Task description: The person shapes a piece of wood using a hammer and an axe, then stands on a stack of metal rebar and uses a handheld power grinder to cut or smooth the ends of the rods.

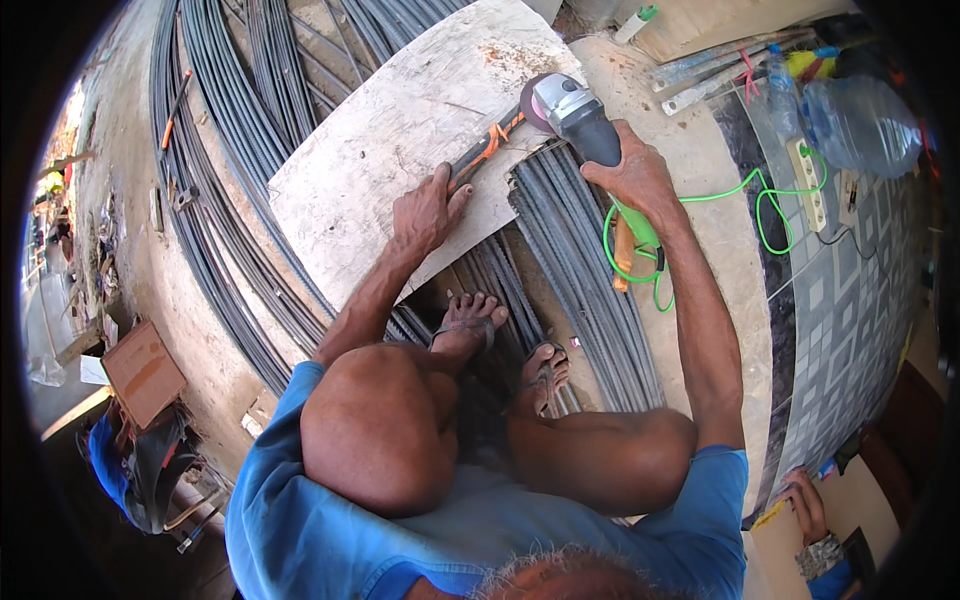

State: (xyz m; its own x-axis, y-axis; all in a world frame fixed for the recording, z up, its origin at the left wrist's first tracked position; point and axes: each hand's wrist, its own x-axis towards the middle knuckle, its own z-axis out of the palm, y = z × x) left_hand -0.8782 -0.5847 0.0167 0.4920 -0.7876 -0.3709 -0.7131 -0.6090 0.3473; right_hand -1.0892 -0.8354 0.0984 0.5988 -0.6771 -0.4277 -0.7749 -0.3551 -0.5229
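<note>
My left hand (430,212) is closed around the near end of a dark bar (478,152) with orange cord or strapping along it; its exact kind I cannot make out. The bar's far end meets the disc of an angle grinder (582,118), whose body is grey and green. Wrapped around the grinder's body is my right hand (640,178). Both tools are over a worn white board (385,140), which lies across the steel rebar. Whether the disc is spinning cannot be told. Below the board, a bundle of ribbed rebar (585,280) runs toward my knees, beside my sandalled feet.
Long rebar rods (225,150) stretch along the left. A green cable (725,192) leads from the grinder to a power strip (808,190) on the tiled surface. A large clear plastic bottle (862,125) lies at the far right. Another person's hand (803,500) shows at the lower right.
</note>
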